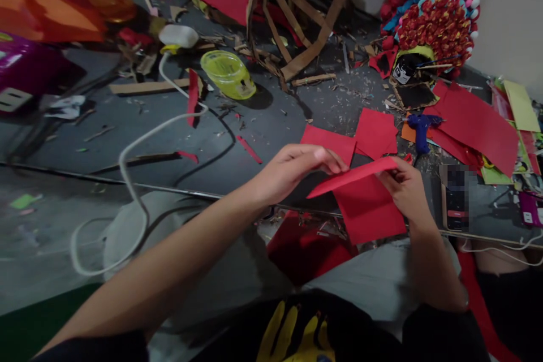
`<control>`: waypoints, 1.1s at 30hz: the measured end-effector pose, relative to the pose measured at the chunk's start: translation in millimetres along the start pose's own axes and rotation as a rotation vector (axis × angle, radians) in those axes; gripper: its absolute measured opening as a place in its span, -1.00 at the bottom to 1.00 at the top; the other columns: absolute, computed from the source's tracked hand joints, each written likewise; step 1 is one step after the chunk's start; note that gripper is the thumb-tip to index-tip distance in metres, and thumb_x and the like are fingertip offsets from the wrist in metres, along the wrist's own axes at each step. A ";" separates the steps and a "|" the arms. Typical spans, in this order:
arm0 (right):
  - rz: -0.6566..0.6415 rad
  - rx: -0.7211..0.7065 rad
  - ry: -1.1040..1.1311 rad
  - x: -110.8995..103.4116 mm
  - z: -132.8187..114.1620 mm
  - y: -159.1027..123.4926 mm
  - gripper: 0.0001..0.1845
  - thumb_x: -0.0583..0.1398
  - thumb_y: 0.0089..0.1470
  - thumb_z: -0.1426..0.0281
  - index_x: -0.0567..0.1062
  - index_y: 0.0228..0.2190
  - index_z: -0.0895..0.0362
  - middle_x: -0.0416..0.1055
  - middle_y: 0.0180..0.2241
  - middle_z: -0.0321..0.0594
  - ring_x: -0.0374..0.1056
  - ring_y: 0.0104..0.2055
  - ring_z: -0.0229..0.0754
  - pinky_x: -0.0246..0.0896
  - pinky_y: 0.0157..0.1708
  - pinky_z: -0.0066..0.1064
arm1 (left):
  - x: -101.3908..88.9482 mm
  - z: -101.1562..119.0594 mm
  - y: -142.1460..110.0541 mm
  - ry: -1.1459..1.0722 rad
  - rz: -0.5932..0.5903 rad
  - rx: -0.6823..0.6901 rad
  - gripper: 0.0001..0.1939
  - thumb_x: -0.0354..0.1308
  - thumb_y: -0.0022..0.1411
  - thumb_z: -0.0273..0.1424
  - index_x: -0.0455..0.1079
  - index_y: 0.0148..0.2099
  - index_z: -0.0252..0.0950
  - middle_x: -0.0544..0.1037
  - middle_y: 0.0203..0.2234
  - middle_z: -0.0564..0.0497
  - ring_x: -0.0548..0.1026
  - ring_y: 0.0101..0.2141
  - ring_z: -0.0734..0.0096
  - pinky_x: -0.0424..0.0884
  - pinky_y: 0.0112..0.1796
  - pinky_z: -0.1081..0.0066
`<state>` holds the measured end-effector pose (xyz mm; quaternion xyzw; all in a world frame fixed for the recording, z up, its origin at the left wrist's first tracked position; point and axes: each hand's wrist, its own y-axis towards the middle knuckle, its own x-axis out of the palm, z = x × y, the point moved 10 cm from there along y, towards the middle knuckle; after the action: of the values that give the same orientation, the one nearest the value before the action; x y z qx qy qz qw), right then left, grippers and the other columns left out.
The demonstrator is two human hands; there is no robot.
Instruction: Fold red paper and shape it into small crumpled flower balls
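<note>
A folded piece of red paper (354,176) is held tilted above the table's front edge. My right hand (403,185) pinches its right end between thumb and fingers. My left hand (297,169) reaches in from the left, fingers bent and loosely together, fingertips at the paper's upper edge; nothing is gripped in it. Directly below, another red sheet (370,212) hangs over the table edge towards my lap. Just beyond my hands lie two more red pieces, one squarish (375,131) and one partly covered by my left hand (333,142).
A blue glue gun (421,129) lies right, beside red sheets (479,124) and a phone (456,198). A yellow tub (229,74), white cable (127,167) and cardboard scraps lie left. Behind stand a cardboard frame (314,51) and a decorated headdress (436,20). Another person's leg (500,257) shows right.
</note>
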<state>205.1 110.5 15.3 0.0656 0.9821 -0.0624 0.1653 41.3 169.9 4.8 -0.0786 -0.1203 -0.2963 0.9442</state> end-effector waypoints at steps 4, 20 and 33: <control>0.012 -0.129 0.017 0.7 -8.1 -1.8 -0.91 0.22 -0.02 0.37 0.52 -0.39 0.05 0.50 -0.43 -0.34 0.40 -0.36 -0.26 0.30 -0.35 -0.44 | 12.5 -2.4 -2.7 0.134 -0.082 -0.018 -0.67 0.31 0.00 -0.20 0.45 -0.25 -0.33 0.57 -0.26 -0.07 0.51 -0.22 0.30 0.42 -0.16 0.36; -0.046 -0.520 -0.434 24.1 -53.6 -20.3 -0.92 0.18 0.10 0.38 0.51 -0.35 0.05 0.56 -0.33 -0.27 0.46 -0.26 -0.22 0.32 -0.19 -0.33 | 34.8 3.8 -13.2 0.561 -0.164 0.181 -0.81 0.08 0.20 -0.37 0.50 -0.30 -0.32 0.61 -0.41 0.01 0.53 -0.39 0.44 0.39 -0.34 0.51; -0.019 -0.646 -0.743 43.0 -61.8 -31.3 -0.85 0.08 0.18 0.43 0.45 -0.36 0.12 0.51 -0.42 -0.23 0.40 -0.35 -0.23 0.25 -0.29 -0.38 | 38.5 19.1 -27.8 0.787 0.013 0.508 -0.83 0.07 0.22 -0.42 0.48 -0.33 -0.32 0.60 -0.46 0.01 0.55 -0.45 0.48 0.44 -0.35 0.56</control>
<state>140.5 93.3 62.1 -0.0247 0.8263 0.2247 0.5159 52.4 130.7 35.8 0.2727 0.1788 -0.2589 0.9092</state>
